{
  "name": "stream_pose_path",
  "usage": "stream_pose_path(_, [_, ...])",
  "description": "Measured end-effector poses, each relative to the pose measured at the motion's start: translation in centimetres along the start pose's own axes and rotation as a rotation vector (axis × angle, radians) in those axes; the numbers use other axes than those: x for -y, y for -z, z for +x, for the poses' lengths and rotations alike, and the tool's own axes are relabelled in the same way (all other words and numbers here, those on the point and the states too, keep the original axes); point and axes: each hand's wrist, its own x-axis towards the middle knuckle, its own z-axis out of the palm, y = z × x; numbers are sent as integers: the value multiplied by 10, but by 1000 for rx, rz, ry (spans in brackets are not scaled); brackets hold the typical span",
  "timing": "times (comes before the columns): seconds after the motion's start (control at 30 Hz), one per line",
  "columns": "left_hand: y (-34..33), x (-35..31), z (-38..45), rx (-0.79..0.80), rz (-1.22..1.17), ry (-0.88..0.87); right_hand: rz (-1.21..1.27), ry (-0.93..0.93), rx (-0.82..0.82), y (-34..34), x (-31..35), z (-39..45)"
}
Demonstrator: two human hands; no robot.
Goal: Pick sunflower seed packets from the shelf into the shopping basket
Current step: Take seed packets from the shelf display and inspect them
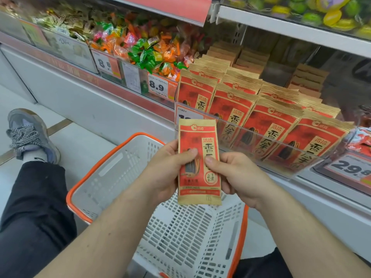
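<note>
One sunflower seed packet (198,163) stands upright above the shopping basket (160,207); I see my left hand (166,173) and right hand (236,177) pinching its sides, thumbs on the front. Beyond the basket, more packets (271,125) stand in rows on the shelf (331,197).

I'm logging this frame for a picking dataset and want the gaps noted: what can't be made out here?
- Basket floor, head view: the held packet and both forearms cover much of it.
- Fingers behind that packet: hidden by it; left hand, right hand.
- Price tag behind the packet top: digits covered.
- Top shelf sweets: blurred, cut by the edge.
</note>
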Motion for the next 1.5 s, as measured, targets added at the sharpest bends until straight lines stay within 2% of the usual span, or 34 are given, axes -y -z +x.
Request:
stream_pose_path(0.2, [6,-1,0,-77,-104,178,63,-45,251,2,-5,3])
stream_pose_path(0.37, [9,-2,-1,-59,-116,267,153,-58,319,6,-10,7])
stream_pose_path(0.47, [10,0,0,-93,-80,233,103,-22,279,2,-9,5])
stream_pose_path(0.6, [9,11,2,-167,195,102,-185,49,139,-16,-10,-1])
stream_pose_path(0.73, [4,20,3,-117,186,78,-220,106,155,-25,-7,-4])
stream_pose_path(0.9, [8,23,0,56,224,60,-87,188,-101,-20,-4,1])
stream_pose_path(1.0, [5,27,-3,140,161,62,-123,231,-185,-21,-5,4])
stream_pose_path(1.1, [6,31,0,225,62,61,-110,233,-186,-23,-5,5])
stream_pose_path(1.23, [6,33,-1,312,-49,120,157,182,-80,-26,-3,4])
stream_pose_path(1.37, [3,34,-3,313,-111,144,279,171,-37,-26,-4,7])
stream_pose_path(1.5, [0,33,-2,305,-99,151,281,181,-44,-25,-4,6])
